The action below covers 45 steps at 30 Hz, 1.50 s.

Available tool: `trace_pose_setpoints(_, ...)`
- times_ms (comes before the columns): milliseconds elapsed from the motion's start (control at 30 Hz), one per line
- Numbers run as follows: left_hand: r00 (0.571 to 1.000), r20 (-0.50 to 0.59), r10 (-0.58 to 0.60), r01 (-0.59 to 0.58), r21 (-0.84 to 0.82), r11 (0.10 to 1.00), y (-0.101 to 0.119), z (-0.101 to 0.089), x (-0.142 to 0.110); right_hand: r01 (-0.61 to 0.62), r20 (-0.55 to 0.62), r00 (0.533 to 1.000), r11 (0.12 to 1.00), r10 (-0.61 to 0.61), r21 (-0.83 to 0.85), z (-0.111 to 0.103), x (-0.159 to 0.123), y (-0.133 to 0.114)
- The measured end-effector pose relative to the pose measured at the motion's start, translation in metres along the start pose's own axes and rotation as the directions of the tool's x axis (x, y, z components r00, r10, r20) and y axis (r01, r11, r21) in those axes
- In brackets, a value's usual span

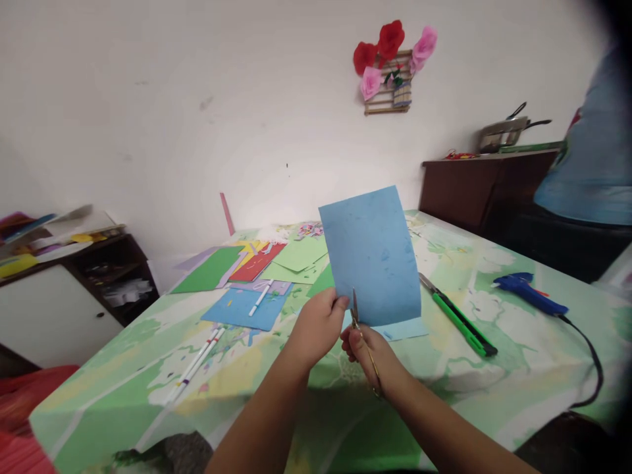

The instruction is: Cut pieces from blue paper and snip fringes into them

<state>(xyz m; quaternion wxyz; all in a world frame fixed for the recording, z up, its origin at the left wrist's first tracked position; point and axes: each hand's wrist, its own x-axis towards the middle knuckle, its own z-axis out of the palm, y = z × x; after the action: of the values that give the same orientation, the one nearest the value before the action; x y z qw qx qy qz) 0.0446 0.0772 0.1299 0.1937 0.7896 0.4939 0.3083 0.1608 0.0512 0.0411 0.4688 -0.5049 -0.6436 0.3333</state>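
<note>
My left hand (319, 321) pinches the lower left edge of a blue sheet of paper (372, 253), which stands tilted up above the table. In my right hand (368, 352) is a pair of scissors (355, 315), its handles partly hidden by my fingers. The blades point upward at the sheet's bottom edge, close to my left thumb. Under the sheet's lower edge lies a light blue paper strip (401, 329).
A green utility knife (459, 316) and a blue glue gun (533, 293) with a black cord lie to the right. Coloured sheets (207, 270), white markers (197, 359) and paper scraps cover the left. A person (587, 145) stands at the far right.
</note>
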Motion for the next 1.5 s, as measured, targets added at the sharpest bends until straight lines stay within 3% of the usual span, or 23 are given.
trace_pose_setpoints(633,1.000,0.012,0.008,-0.009,0.058,0.998,0.000,0.004,0.004,-0.060,0.005,0.998,0.998,0.060,-0.035,-0.001,0.002,0.011)
trace_pose_setpoints(1000,0.998,0.034,-0.044,0.047,-0.100,0.994,-0.003,0.003,0.003,-0.061,0.050,0.997,0.996,0.064,-0.063,-0.006,0.005,0.007)
trace_pose_setpoints(1100,0.998,-0.016,-0.061,0.057,-0.155,0.986,-0.003,0.005,0.007,-0.064,0.047,0.997,0.996,0.066,-0.054,-0.007,0.005,0.007)
trace_pose_setpoints(1267,0.975,-0.203,-0.092,0.028,-0.298,0.954,0.000,0.010,0.015,-0.078,0.052,0.996,0.996,0.079,-0.032,-0.010,0.006,0.009)
trace_pose_setpoints(1500,0.982,-0.185,-0.032,-0.031,-0.331,0.943,0.005,0.008,0.018,-0.095,0.045,0.994,0.995,0.096,-0.035,-0.016,0.004,0.006)
